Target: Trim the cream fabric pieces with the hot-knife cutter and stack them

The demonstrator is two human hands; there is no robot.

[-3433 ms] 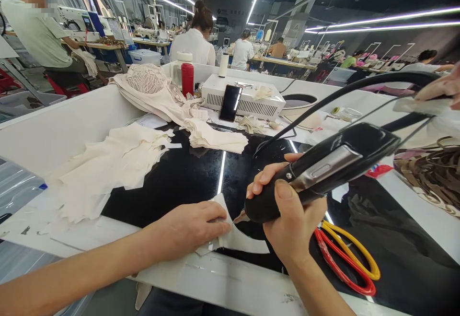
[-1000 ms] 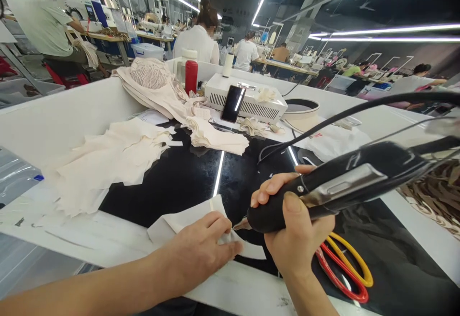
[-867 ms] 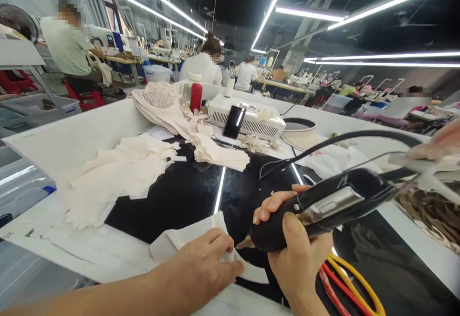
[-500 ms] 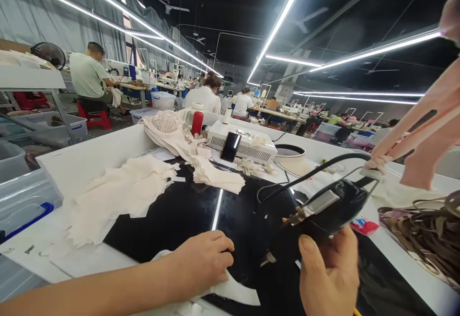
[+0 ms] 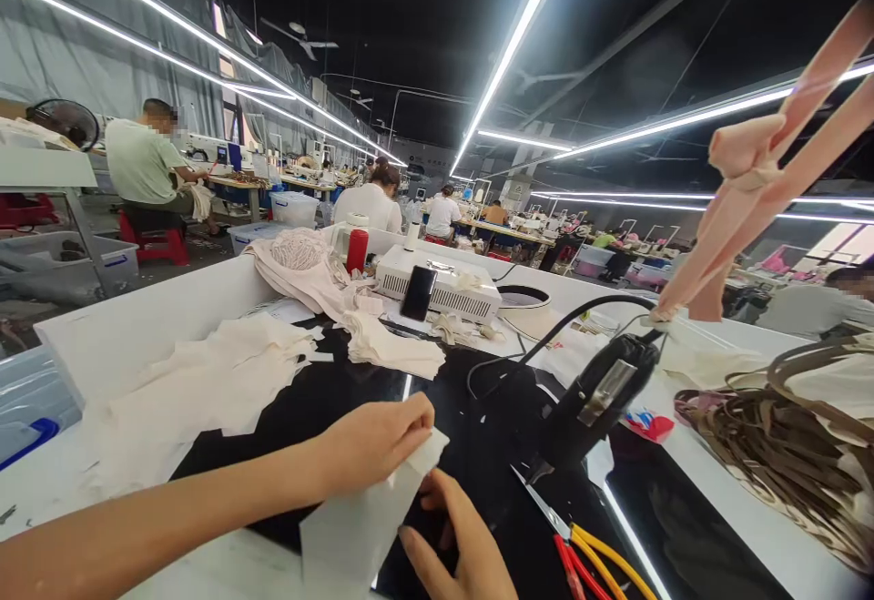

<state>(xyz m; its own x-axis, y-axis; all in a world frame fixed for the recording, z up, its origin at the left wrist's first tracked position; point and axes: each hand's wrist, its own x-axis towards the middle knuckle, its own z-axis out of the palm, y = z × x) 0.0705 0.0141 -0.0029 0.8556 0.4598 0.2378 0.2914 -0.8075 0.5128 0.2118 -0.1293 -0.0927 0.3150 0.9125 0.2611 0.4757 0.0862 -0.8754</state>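
My left hand (image 5: 382,441) is closed in a pinch on the upper edge of a white fabric piece (image 5: 359,536), which hangs down toward me over the black glossy board (image 5: 478,454). Close beside its right edge is my right hand (image 5: 468,541), thumb and forefinger apart, holding nothing I can see. To the right, a black corded hand-held power tool (image 5: 601,400) hangs from tied pink fabric strips (image 5: 716,208), its tip near the board. Scissors (image 5: 570,536) with red and yellow handles lie below it.
Cream fabric pieces (image 5: 225,372) are heaped on the left, with a smaller stack (image 5: 392,345) farther back. Behind stand a phone (image 5: 418,293), a white vented box (image 5: 447,283) and a red bottle (image 5: 356,251). Brown straps (image 5: 771,436) pile up at right. Several people work beyond.
My right hand has let go of the power tool and moved left to the fabric. The tool now hangs more upright. My left hand has lifted the fabric piece; the scissors are now visible.
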